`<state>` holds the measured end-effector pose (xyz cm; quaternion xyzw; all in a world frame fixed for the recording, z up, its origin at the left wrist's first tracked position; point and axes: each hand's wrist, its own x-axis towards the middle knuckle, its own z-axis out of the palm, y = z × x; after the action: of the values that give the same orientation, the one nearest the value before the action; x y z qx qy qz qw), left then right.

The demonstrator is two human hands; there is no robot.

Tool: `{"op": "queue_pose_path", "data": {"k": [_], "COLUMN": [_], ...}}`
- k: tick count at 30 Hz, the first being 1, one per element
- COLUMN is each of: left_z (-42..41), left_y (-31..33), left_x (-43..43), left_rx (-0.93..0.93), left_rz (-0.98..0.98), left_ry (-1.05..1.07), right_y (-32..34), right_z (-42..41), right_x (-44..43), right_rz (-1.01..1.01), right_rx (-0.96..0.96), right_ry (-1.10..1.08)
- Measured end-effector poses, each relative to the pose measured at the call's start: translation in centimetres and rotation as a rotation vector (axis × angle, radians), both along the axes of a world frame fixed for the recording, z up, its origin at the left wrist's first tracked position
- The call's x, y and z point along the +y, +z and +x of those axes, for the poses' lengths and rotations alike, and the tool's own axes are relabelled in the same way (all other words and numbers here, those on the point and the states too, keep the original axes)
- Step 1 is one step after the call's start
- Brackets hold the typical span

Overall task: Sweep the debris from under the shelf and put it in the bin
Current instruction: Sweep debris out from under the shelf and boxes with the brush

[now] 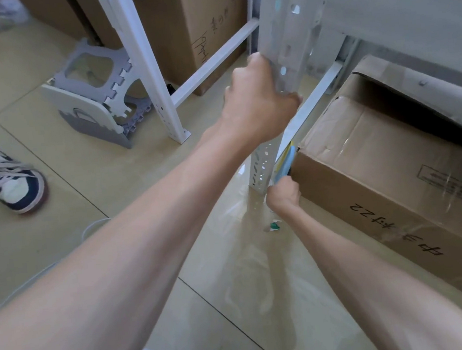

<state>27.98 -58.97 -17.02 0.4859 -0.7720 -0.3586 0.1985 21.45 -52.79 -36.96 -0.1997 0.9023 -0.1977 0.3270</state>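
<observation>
1. Forearms fill the lower frame, the left running up from the lower left corner and the right from the lower right.
2. On the tan tiled floor [97,173], right of centre, lies a small green and white scrap of debris [274,225], just below the right wrist and near the foot of the shelf.
3. Just above it, the right hand [282,196] has its fingers curled round the lower end of a blue and yellow tool [286,161], which slants up into the gap between the shelf upright and a box. I cannot tell what kind of tool it is.
4. That taped cardboard box [378,166] sits on the floor under the shelf, at right, with a top flap raised.
5. At centre, the left hand [256,101] grips the perforated white shelf post [284,37], fingers wrapped round its edge.
6. Farther off, a grey and white folding stool [96,103] stands at upper left, a dark sneaker [10,179] is at the left edge, and a second box [204,30] stands behind another white frame at top.
</observation>
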Motion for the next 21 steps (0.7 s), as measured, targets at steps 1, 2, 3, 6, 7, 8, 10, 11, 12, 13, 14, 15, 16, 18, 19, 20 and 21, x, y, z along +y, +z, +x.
{"op": "queue_pose_path", "data": {"k": [1, 2, 3, 6, 7, 8, 10, 11, 12, 13, 14, 15, 16, 18, 19, 20, 21], "left_z": [0.0, 0.0, 0.0, -0.1, 0.0, 0.1, 0.2, 0.3, 0.3, 0.3, 0.3, 0.3, 0.3, 0.2, 0.1, 0.1, 0.0], "left_y": [0.0, 0.1, 0.1, 0.2, 0.3, 0.4, 0.5, 0.5, 0.5, 0.5, 0.5, 0.5, 0.5, 0.3, 0.2, 0.2, 0.1], "left_x": [-0.1, -0.1, -0.1, 0.0, 0.0, 0.1, 0.2, 0.2, 0.3, 0.3, 0.3, 0.3, 0.2, 0.1, 0.1, 0.0, 0.0], "left_rx": [0.000, 0.001, 0.003, 0.002, 0.001, 0.000, -0.006, -0.005, -0.001, 0.005, 0.009, 0.013, 0.017, 0.019, 0.018, 0.016, 0.014], "left_rz": [0.003, 0.005, 0.008, 0.013, 0.015, 0.019, 0.024, 0.024, 0.024, 0.024, 0.026, 0.028, 0.030, 0.023, 0.016, 0.014, 0.014], "left_ry": [0.004, 0.006, 0.007, 0.000, -0.005, -0.007, -0.007, -0.006, -0.007, -0.009, -0.012, -0.013, -0.014, -0.016, -0.012, -0.006, -0.004], "right_y": [0.2, 0.5, 0.7, 1.2, 1.4, 1.7, 2.4, 2.9, 3.4, 3.9, 4.4, 4.7, 4.9, 4.7, 4.4, 4.0, 3.4], "right_z": [0.2, 0.4, 0.5, 0.6, 0.6, 0.5, 0.2, -0.1, -0.4, -0.6, -0.7, -0.8, -0.8, -0.5, -0.4, -0.3, -0.2], "right_x": [0.4, 0.9, 1.4, 2.8, 3.2, 3.5, 4.0, 4.2, 4.2, 4.2, 4.0, 3.7, 3.3, 2.6, 2.3, 2.2, 2.2], "right_rz": [0.016, 0.035, 0.059, 0.144, 0.179, 0.211, 0.250, 0.255, 0.254, 0.244, 0.227, 0.203, 0.178, 0.144, 0.139, 0.141, 0.150], "right_rx": [-0.002, -0.006, -0.015, -0.039, -0.035, -0.024, -0.009, -0.006, 0.001, 0.019, 0.048, 0.086, 0.130, 0.192, 0.209, 0.220, 0.224], "right_ry": [0.004, 0.015, 0.028, 0.089, 0.120, 0.154, 0.203, 0.219, 0.234, 0.251, 0.270, 0.293, 0.316, 0.344, 0.357, 0.369, 0.377]}}
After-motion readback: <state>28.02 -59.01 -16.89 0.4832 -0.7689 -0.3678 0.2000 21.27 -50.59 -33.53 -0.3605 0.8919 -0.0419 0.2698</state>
